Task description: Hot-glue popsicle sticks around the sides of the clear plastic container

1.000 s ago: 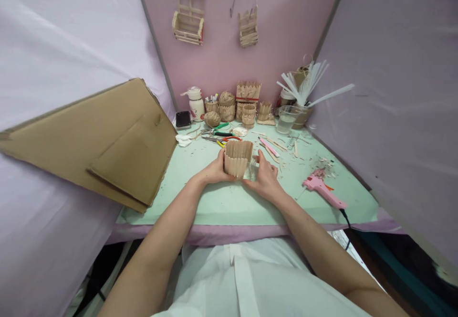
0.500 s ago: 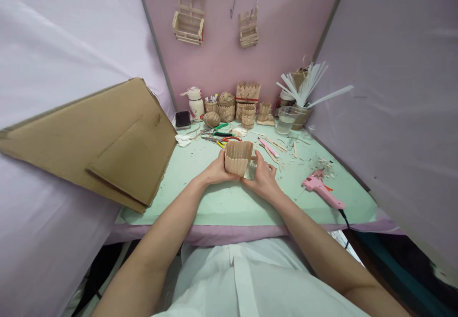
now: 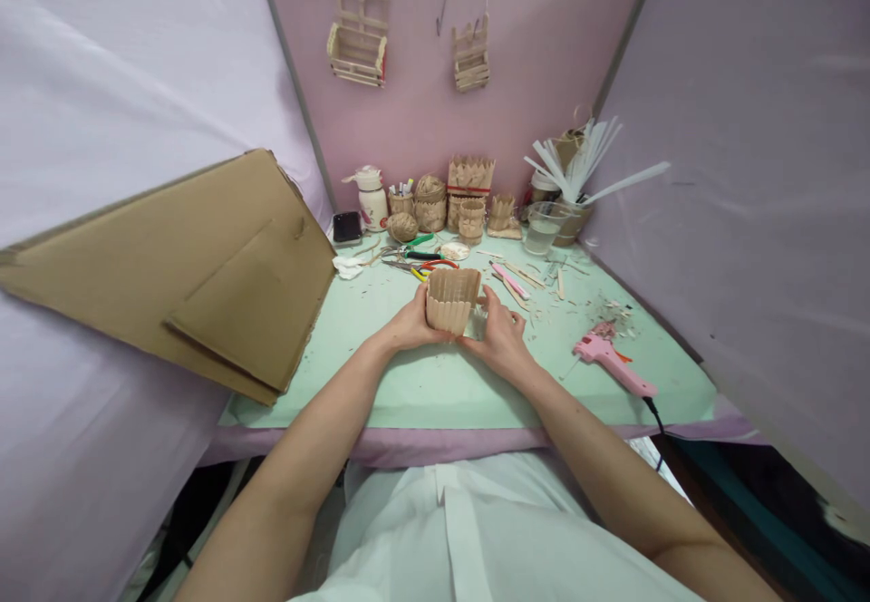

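A small wooden-stick holder [image 3: 449,312], made of upright craft sticks with rounded ends, stands over the table's front middle with its open top facing me. My left hand [image 3: 410,321] is closed around its left side, the thumb along the lower front edge. At the opposite side, my right hand [image 3: 499,334] grips with its thumb at the bottom corner and its index finger by the upper right edge. The other right fingers are curled, and what lies behind them is partly hidden. Pliers with red and yellow handles [image 3: 435,268] lie just behind the holder.
A pink glue gun [image 3: 615,362] with a cord lies at right, near scraps. Pink cutter [image 3: 511,281], sticks and a clear cup of liquid [image 3: 542,230] sit farther back. Cardboard [image 3: 251,285] leans at left. Twine balls [image 3: 402,227], stick-made holders and a bottle [image 3: 371,199] line the back.
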`<move>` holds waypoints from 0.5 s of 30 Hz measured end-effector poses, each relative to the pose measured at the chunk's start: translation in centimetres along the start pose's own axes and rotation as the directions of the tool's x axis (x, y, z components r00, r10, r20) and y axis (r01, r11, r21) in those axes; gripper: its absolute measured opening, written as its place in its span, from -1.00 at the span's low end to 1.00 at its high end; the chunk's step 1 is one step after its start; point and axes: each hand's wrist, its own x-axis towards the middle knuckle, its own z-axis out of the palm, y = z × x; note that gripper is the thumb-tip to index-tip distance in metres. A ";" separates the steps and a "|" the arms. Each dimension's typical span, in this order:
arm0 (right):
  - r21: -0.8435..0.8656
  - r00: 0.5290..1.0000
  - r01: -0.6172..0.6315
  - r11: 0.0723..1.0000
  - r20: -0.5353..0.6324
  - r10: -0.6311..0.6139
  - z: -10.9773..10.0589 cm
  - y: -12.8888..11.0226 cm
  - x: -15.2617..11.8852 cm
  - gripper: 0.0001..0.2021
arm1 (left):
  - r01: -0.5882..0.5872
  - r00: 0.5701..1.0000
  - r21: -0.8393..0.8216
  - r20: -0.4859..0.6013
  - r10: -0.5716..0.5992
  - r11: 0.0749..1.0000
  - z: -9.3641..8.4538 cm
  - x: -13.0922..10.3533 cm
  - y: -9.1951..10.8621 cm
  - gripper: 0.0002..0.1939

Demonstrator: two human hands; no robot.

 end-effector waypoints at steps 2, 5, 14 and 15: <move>-0.008 1.000 -0.001 1.000 0.004 0.001 0.0 0.0 0.0 -0.08 | 0.004 1.000 -0.013 0.002 -0.004 1.000 0.0 0.0 0.0 0.19; -0.021 1.000 0.000 1.000 0.001 0.000 0.0 0.0 0.1 -0.06 | 0.002 1.000 -0.036 0.001 -0.002 0.999 0.0 0.0 0.1 0.23; -0.102 0.998 0.017 0.995 0.054 -0.012 -1.7 -0.3 0.8 -0.17 | 0.001 1.000 -0.012 0.003 -0.001 1.000 0.0 -0.1 0.4 0.19; -0.113 0.999 0.023 0.993 0.050 -0.017 -1.9 -0.4 0.8 -0.18 | 0.002 1.000 -0.008 0.003 -0.001 1.000 0.0 -0.1 0.4 0.18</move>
